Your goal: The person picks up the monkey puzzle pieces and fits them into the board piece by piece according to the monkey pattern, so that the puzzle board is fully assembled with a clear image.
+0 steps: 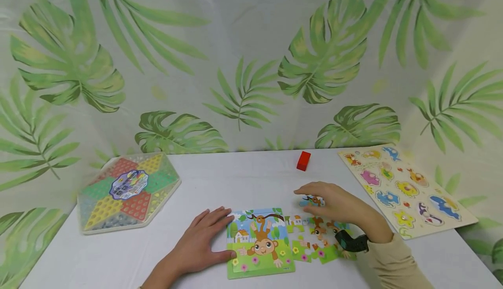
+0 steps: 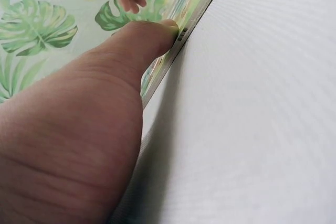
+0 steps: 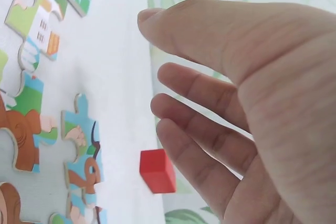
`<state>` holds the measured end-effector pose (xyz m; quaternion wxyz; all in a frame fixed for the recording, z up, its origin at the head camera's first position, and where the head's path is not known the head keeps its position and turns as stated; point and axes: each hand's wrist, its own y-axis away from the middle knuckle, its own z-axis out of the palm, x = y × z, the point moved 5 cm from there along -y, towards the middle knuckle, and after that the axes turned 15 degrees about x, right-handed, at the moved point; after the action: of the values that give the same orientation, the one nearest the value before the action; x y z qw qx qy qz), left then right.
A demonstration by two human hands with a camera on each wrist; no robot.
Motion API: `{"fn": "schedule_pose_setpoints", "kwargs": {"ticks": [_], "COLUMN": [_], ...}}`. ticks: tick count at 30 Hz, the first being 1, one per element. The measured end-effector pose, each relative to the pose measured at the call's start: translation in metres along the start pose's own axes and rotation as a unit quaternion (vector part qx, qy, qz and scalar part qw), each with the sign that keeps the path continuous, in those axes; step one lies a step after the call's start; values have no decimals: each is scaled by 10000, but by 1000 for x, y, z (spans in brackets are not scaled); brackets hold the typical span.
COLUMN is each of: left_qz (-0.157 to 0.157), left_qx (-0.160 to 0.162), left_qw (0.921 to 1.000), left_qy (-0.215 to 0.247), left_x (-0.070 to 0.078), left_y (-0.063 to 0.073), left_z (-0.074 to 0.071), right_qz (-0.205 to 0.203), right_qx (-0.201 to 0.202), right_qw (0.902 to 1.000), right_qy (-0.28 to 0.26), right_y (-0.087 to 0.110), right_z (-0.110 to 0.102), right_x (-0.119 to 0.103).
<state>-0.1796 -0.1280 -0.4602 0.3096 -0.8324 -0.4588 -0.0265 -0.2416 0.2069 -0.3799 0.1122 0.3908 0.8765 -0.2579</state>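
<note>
The monkey puzzle board (image 1: 261, 247) is located towards 6 o'clock in the head view; loose pieces (image 1: 326, 254) are spread at its 3 o'clock. At its 9 o'clock, the left hand (image 1: 204, 241) is laid open, thumb on the rim, seen edge-on only from the left wrist. At 2 o'clock, the right hand (image 1: 330, 201) is held relaxed, empty; three parted fingertips are revealed only by the right wrist view.

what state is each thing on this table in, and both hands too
Left hand: open, touching the monkey board's edge
Right hand: open, holding nothing
Monkey board: flat, picture whole
Puzzle pieces: spread out, not fully assembled
Red block: on the table, untouched
Hexagonal game box: apparently closed
Animal board: face up
</note>
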Motion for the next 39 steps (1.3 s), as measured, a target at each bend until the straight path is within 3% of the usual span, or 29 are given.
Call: {"fn": "schedule_pose_setpoints", "kwargs": {"ticks": [10, 20, 34, 39], "left_qz": [-66, -34, 18, -124], "left_qx": [-86, -4, 12, -96], "left_qw": [9999, 10000, 10000, 9999], "left_qy": [-8, -30, -86, -1], "left_x": [-1, -1, -1, -2], "left_y": [1, 1, 0, 1], "left_z": [2, 1, 0, 1], "right_qz": [259, 643, 795, 823], "right_qx": [-171, -248, -200, -204], "right_qw": [9982, 9958, 9962, 9961], "right_qy": [-505, -608, -281, -240], "right_y": [2, 5, 9, 10], "right_z": [1, 5, 11, 13], "right_x": [9, 23, 42, 46]}}
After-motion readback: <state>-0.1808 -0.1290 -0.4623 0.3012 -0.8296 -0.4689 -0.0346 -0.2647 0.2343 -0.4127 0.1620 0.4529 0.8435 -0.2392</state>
